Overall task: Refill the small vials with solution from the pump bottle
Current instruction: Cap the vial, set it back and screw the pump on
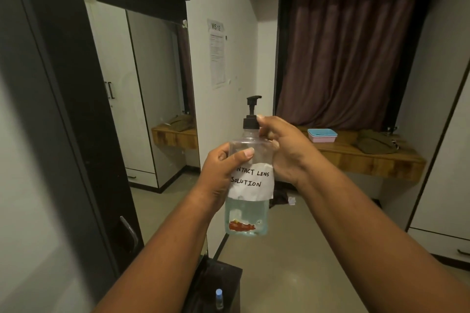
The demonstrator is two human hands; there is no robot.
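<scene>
Up in the air, in front of the person, the clear plastic pump bottle (248,185) with a black pump head stands upright, about one third full of pale bluish liquid. Its white paper label reads "CONTACT LENS SOLUTION". The left hand (220,175) holds the body, its fingers wrapped around the back and the thumb pressed on the front above the label. The right hand (284,150) is at the neck, its fingers (263,126) pinching the black collar under the pump. Below, near the bottom edge, a small clear vial with a blue cap (219,298) stands on a dark tabletop (229,277). Behind, a light blue and pink box (322,134) lies on a wooden shelf (368,160) before a dark curtain (351,53).
</scene>
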